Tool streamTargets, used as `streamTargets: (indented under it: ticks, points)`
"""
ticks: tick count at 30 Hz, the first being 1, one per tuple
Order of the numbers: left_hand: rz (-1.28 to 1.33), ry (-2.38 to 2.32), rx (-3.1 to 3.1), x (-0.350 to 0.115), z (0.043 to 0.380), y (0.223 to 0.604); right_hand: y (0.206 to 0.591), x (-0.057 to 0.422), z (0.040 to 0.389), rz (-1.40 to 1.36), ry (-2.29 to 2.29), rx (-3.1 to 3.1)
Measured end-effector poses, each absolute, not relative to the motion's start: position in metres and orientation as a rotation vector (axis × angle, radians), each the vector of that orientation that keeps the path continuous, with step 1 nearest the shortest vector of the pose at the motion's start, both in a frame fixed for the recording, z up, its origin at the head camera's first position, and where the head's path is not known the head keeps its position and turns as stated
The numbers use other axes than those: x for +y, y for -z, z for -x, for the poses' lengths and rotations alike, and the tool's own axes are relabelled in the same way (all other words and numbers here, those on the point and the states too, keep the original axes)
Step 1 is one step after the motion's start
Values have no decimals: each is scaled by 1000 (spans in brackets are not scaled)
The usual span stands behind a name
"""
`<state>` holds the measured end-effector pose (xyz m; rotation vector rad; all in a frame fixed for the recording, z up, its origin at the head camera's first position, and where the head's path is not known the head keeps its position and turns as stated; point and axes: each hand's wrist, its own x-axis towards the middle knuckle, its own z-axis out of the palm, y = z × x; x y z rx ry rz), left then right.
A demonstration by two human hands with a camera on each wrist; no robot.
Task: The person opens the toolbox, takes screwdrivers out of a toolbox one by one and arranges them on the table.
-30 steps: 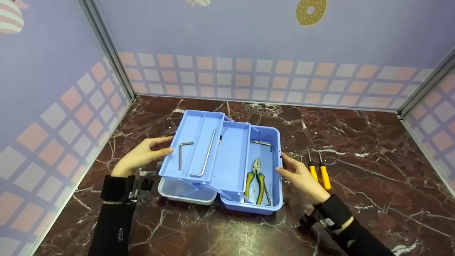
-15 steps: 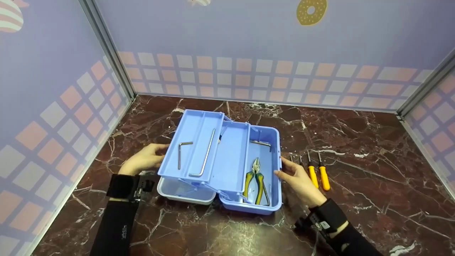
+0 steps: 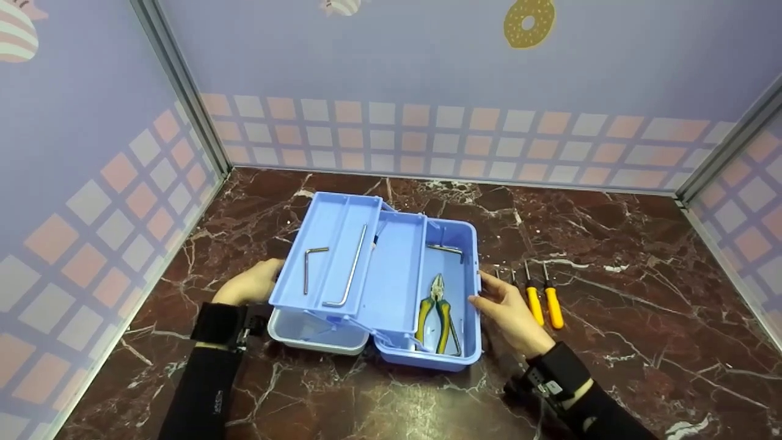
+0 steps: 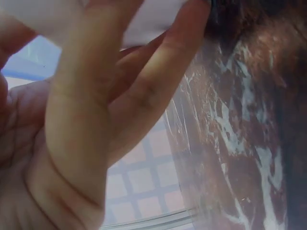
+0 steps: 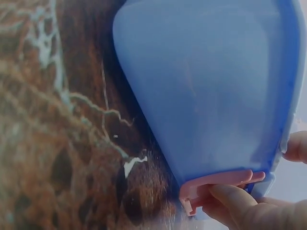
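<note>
A light blue toolbox [image 3: 427, 362] stands unfolded, its cantilever trays [image 3: 391, 275] swung left over the pale lid [image 3: 317, 339]. My left hand [image 3: 250, 282] is at the lid's left side, partly hidden by the upper tray; in the left wrist view its bent fingers hold the whitish lid [image 4: 43, 17]. With the thumb at the rim, my right hand [image 3: 510, 315] grips the box's right wall, and its fingers touch a pink latch [image 5: 216, 182] in the right wrist view. Pliers [image 3: 436, 305] lie in the box bottom. Hex keys [image 3: 351, 272] rest in the upper tray.
Right of the box, two yellow-handled screwdrivers [image 3: 553, 305] lie on the dark marbled table [image 3: 641, 293], near other thin metal shafts. Another hex key [image 3: 452, 249] is at the back of the box bottom. Patterned panels [image 3: 427, 134] enclose the table's back and sides.
My left hand has slid from the upper tray's left edge down and right, partly behind the tray. The right hand keeps its hold; box and tools look the same.
</note>
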<state>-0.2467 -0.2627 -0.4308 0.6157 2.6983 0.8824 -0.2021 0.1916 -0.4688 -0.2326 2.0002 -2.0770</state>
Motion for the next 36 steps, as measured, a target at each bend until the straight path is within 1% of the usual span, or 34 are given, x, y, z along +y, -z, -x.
streamTargets:
  ticks: [8, 22, 32, 36]
  points:
    - [-590, -906, 2684, -266, 249, 430, 469, 187, 201, 149, 2109, 2047]
    - [-632, -1000, 2569, -271, 250, 404, 473, 179, 200, 18, 2257, 1921]
    - [-581, -997, 2528, -272, 249, 389, 476, 178, 203, 41, 2264, 1879]
    - [-575, -985, 2530, -272, 250, 384, 476, 176, 204, 8, 2286, 1859]
